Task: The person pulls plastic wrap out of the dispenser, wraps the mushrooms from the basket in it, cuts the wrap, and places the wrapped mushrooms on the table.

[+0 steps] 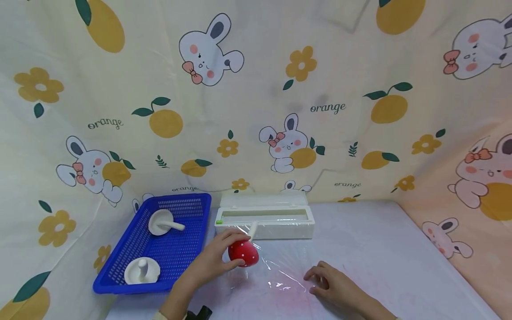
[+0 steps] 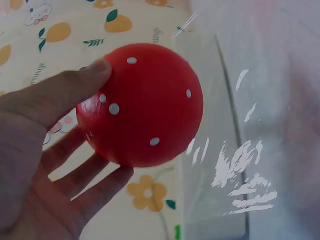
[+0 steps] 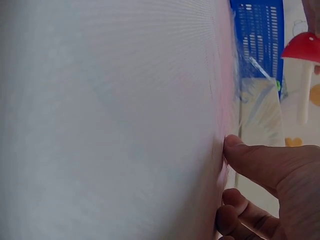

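Note:
A toy mushroom (image 1: pixel 244 253) with a white-dotted red cap and a white stem is held by the cap in my left hand (image 1: pixel 214 260). Its stem points up and away from me, close in front of the white wrap box. The left wrist view shows the thumb on one side of the cap (image 2: pixel 150 105) and the fingers on the other. Clear plastic wrap (image 1: pixel 280 271) stretches from the box over the table, below the mushroom. At its right edge rests my right hand (image 1: pixel 334 284), fingers loosely bent, with a gap between thumb (image 3: pixel 237 150) and fingertips.
The white wrap box (image 1: pixel 276 229) stands at the back with its lid (image 1: pixel 264 200) raised. To the left, a blue plastic basket (image 1: pixel 180 249) holds two mushrooms (image 1: pixel 161 222), stems showing. A patterned cloth (image 1: pixel 248 98) hangs behind the table.

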`<state>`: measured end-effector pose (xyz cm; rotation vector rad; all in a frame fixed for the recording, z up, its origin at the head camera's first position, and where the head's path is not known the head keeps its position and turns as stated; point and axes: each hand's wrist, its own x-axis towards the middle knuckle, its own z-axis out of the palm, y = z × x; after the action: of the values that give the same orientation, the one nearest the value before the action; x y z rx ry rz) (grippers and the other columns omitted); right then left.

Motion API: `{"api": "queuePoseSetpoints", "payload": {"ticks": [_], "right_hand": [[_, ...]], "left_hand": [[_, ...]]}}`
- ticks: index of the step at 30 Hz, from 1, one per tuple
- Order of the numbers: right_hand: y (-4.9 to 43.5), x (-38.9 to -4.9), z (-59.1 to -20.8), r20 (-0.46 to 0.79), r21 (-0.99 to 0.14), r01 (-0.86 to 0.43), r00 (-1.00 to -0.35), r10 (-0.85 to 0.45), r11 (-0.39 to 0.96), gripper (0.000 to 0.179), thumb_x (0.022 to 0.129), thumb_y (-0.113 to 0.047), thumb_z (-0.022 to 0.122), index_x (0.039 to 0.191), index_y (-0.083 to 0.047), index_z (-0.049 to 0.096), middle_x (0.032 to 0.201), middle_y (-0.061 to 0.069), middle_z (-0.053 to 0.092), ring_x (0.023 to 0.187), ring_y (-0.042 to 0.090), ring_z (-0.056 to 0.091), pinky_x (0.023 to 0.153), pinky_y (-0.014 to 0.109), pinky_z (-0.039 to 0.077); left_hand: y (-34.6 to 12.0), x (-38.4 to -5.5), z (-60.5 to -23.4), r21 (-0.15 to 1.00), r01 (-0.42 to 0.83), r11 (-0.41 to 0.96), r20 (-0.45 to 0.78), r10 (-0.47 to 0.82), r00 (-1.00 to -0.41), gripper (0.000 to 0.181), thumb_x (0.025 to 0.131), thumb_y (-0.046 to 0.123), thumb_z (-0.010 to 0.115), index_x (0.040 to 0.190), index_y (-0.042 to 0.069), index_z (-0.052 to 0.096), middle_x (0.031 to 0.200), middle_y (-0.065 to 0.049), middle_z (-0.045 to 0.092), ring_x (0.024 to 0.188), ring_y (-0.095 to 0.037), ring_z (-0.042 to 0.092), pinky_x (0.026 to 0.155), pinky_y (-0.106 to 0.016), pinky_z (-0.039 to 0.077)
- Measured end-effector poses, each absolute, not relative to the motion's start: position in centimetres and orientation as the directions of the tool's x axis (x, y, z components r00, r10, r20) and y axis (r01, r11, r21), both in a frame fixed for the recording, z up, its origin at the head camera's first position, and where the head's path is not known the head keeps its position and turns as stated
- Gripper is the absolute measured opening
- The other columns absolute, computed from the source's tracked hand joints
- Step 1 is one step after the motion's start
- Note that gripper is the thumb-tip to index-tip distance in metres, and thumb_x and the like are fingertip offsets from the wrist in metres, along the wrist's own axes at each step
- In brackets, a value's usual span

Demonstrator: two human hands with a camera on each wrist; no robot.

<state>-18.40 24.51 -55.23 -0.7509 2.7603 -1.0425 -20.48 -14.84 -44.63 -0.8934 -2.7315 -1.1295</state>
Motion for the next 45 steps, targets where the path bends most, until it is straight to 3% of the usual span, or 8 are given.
{"api": "queuePoseSetpoints", "payload": {"ticks": [9, 17, 25, 29, 39, 45], "right_hand": [[24.3, -18.4, -54.9, 0.075, -0.647, -0.405, -0.877, -0.476, 0.646, 0.023, 0.094, -0.029, 0.084, 0.115, -0.027, 0.074, 0.093, -0.009, 0.050, 0.075, 0.001, 0.048, 0.063, 0.021, 0.042], [24.3, -18.3, -55.0, 0.020, -0.657, -0.362, -0.885, -0.465, 0.661, 0.021, 0.096, -0.031, 0.082, 0.116, -0.030, 0.074, 0.094, -0.008, 0.051, 0.076, 0.002, 0.048, 0.063, 0.022, 0.043], [24.2, -18.2, -54.8, -0.006, -0.670, -0.336, -0.890, -0.457, 0.662, 0.021, 0.097, -0.030, 0.082, 0.117, -0.029, 0.074, 0.096, -0.005, 0.052, 0.077, 0.004, 0.050, 0.063, 0.023, 0.044], [24.5, -18.4, -54.9, -0.015, -0.672, -0.322, -0.894, -0.447, 0.667, 0.021, 0.097, -0.030, 0.081, 0.116, -0.029, 0.074, 0.096, -0.005, 0.052, 0.076, 0.005, 0.049, 0.061, 0.024, 0.043], [24.3, -18.4, -54.9, -0.040, -0.673, -0.296, -0.901, -0.432, 0.678, 0.023, 0.096, -0.030, 0.082, 0.117, -0.030, 0.074, 0.096, -0.004, 0.052, 0.077, 0.006, 0.050, 0.063, 0.023, 0.044], [24.4, -18.2, -54.9, 0.011, -0.661, -0.345, -0.892, -0.451, 0.666, 0.023, 0.096, -0.029, 0.082, 0.118, -0.028, 0.074, 0.095, -0.006, 0.052, 0.076, 0.003, 0.049, 0.063, 0.022, 0.044]], "left_hand": [[-13.0, -21.6, -46.9, 0.650, 0.557, 0.517, 0.183, 0.606, -0.774, 0.060, 0.089, 0.013, 0.090, 0.142, 0.029, 0.067, 0.147, -0.001, 0.059, 0.138, -0.030, 0.055, 0.096, -0.040, 0.063], [-11.9, -22.1, -48.1, 0.603, 0.632, 0.487, 0.179, 0.690, -0.702, 0.056, 0.090, 0.010, 0.088, 0.141, 0.026, 0.068, 0.149, 0.003, 0.058, 0.141, -0.025, 0.053, 0.111, -0.038, 0.054], [-11.3, -21.1, -47.7, 0.553, 0.700, 0.452, 0.194, 0.748, -0.635, 0.055, 0.091, 0.008, 0.086, 0.141, 0.024, 0.067, 0.148, 0.002, 0.057, 0.137, -0.021, 0.054, 0.105, -0.027, 0.055], [-10.8, -21.1, -47.5, 0.527, 0.734, 0.429, 0.204, 0.774, -0.599, 0.056, 0.091, 0.008, 0.085, 0.141, 0.025, 0.066, 0.150, 0.003, 0.056, 0.137, -0.019, 0.053, 0.107, -0.028, 0.054], [-10.4, -22.7, -48.7, 0.536, 0.733, 0.419, 0.163, 0.800, -0.577, 0.054, 0.091, 0.005, 0.081, 0.140, 0.023, 0.067, 0.151, 0.002, 0.055, 0.139, -0.018, 0.052, 0.114, -0.031, 0.050], [-10.7, -23.2, -49.8, 0.534, 0.714, 0.453, 0.164, 0.773, -0.613, 0.058, 0.088, 0.001, 0.080, 0.140, 0.024, 0.066, 0.154, 0.002, 0.053, 0.144, -0.022, 0.050, 0.115, -0.035, 0.049]]}}
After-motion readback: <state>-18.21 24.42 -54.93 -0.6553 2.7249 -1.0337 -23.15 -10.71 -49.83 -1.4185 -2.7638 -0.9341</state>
